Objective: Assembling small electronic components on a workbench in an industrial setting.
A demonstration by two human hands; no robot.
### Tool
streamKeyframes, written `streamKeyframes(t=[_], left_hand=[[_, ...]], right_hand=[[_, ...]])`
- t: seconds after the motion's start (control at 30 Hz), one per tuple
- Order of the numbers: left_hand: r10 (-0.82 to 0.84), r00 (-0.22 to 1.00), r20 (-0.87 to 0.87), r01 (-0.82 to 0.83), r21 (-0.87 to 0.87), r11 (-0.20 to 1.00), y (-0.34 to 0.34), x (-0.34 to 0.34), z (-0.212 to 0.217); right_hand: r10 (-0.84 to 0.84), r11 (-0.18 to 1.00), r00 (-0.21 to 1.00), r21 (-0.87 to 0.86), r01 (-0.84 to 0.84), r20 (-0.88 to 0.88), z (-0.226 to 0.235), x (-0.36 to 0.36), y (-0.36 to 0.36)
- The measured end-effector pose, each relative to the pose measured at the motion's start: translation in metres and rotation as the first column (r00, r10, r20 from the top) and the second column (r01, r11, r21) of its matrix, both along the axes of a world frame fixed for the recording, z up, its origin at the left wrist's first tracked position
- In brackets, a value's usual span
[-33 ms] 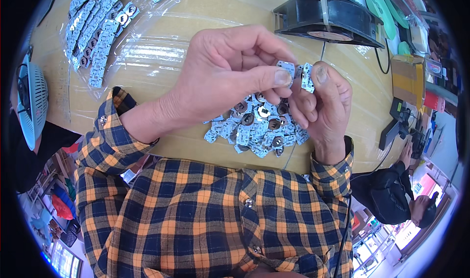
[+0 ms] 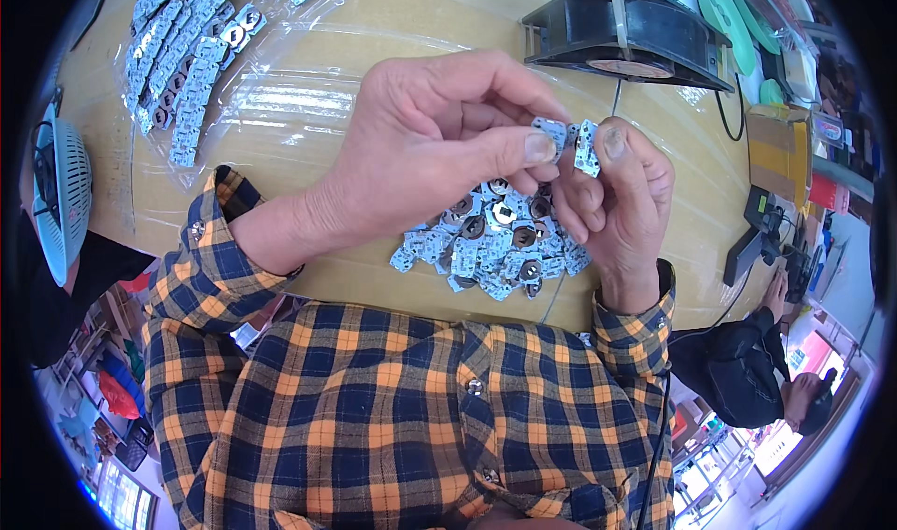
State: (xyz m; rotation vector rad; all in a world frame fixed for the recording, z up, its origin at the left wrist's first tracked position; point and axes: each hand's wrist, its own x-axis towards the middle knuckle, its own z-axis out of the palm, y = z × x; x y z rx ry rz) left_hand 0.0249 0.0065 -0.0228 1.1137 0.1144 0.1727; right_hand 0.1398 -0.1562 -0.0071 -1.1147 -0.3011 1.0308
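Pinched between thumb and fingers of my left hand (image 2: 448,142) is a small circuit board (image 2: 549,130). My right hand (image 2: 621,189) grips another small circuit board (image 2: 586,149) under its thumb, close beside the first one. I cannot tell whether the two boards touch. Beneath both hands lies a loose pile of similar circuit boards (image 2: 493,250), several with round dark or silver parts on them. My left hand covers part of the pile's far side.
Rows of circuit boards (image 2: 192,91) lie on clear plastic at the far left of the table. A black fan (image 2: 607,35) stands at the far right, near a cardboard box (image 2: 778,152). A blue basket (image 2: 65,194) is at the left edge. Another person (image 2: 738,371) sits at the right.
My left hand's circuit board has shifted very slightly to the right, toward the other board. My right hand stays almost where it was.
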Motion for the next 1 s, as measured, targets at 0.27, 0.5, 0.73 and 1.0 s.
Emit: streamKeyframes(t=[0.27,0.5,0.73,1.0], left_hand=[[0.15,0.952,0.267,-0.261,0.447,0.856,-0.0052,0.0008,-0.0007],[0.192,0.93,0.314,-0.343,0.554,0.758,-0.0059,0.0003,0.0016],[0.222,0.909,0.354,-0.391,0.537,0.747,-0.0046,0.0031,-0.0002],[0.094,0.925,0.367,-0.318,0.617,0.72,0.0011,0.0022,0.0029]], right_hand=[[0.034,0.996,0.966,-0.09,-0.011,0.257,0.0009,-0.0022,-0.0027],[0.068,0.989,0.92,-0.147,-0.011,0.387,0.0002,-0.0034,-0.0019],[0.056,0.99,0.929,-0.143,-0.003,0.366,0.0008,-0.0036,-0.0017],[0.089,0.98,0.908,-0.2,-0.006,0.41,0.0041,0.0053,-0.0077]])
